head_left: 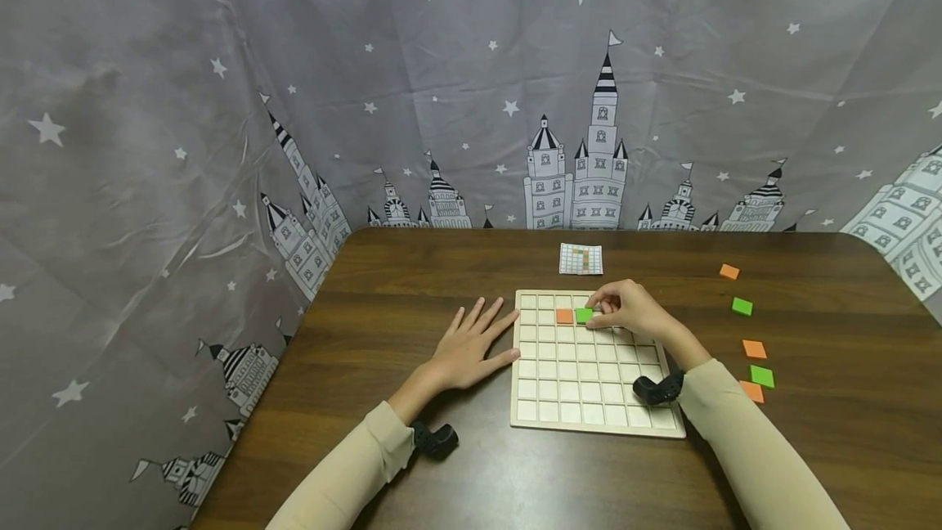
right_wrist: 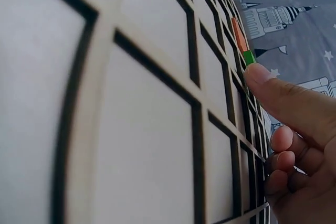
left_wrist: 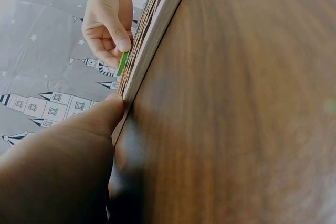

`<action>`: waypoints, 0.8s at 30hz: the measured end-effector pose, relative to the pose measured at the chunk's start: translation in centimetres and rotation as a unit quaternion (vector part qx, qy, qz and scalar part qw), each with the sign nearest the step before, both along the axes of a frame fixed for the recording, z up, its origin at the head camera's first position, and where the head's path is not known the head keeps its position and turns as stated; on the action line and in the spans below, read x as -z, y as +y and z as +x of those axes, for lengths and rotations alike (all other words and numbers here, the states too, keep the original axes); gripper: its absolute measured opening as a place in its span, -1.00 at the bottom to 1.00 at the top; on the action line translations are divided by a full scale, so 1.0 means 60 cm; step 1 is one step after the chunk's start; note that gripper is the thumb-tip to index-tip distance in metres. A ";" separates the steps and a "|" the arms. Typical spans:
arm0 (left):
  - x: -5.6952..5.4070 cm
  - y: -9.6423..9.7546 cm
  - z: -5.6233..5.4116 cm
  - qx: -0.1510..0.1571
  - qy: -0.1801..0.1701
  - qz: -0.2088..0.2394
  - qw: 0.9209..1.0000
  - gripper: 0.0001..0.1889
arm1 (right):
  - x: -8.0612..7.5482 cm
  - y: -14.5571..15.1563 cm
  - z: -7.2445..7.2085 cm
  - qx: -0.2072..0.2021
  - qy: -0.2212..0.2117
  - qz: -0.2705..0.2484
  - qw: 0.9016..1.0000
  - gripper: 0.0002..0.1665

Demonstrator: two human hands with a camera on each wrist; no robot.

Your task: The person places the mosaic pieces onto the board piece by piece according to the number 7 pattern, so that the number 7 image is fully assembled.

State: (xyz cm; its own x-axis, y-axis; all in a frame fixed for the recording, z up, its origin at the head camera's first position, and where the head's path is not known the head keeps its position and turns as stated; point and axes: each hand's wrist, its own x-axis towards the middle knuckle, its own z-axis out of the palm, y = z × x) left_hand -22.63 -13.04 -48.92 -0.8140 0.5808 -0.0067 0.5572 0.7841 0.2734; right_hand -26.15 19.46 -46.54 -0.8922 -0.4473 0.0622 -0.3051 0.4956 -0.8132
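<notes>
A pale wooden grid board lies on the table with an orange square tile set in its second row. Just right of that tile, my right hand pinches a green tile between thumb and fingers, at the board's surface. In the right wrist view the green tile sits by the thumb tip, next to the orange tile. My left hand lies flat on the table with fingers spread, its thumb and a fingertip touching the board's left edge.
Behind the board lies a small printed pattern card. Several loose tiles lie on the right of the table, among them an orange one and a green one. A grey curtain with castles hangs behind.
</notes>
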 end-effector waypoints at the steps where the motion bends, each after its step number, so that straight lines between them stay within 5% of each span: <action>1: 0.000 0.000 0.000 0.000 -0.001 -0.002 1.000 -0.24 | 0.000 0.000 0.001 0.000 -0.001 0.000 1.000 -0.66; 24: 0.005 0.000 -0.002 -0.001 0.005 0.005 1.000 -0.25 | 0.006 -0.006 0.003 0.009 0.008 0.005 1.000 -0.66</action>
State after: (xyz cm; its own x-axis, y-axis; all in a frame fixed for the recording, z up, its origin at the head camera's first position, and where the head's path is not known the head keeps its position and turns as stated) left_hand -22.75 -13.03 -49.23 -0.8152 0.5792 0.0076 0.5586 0.7826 0.2749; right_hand -25.95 19.12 -46.91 -0.8994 -0.4310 0.0726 -0.3087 0.5090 -0.8035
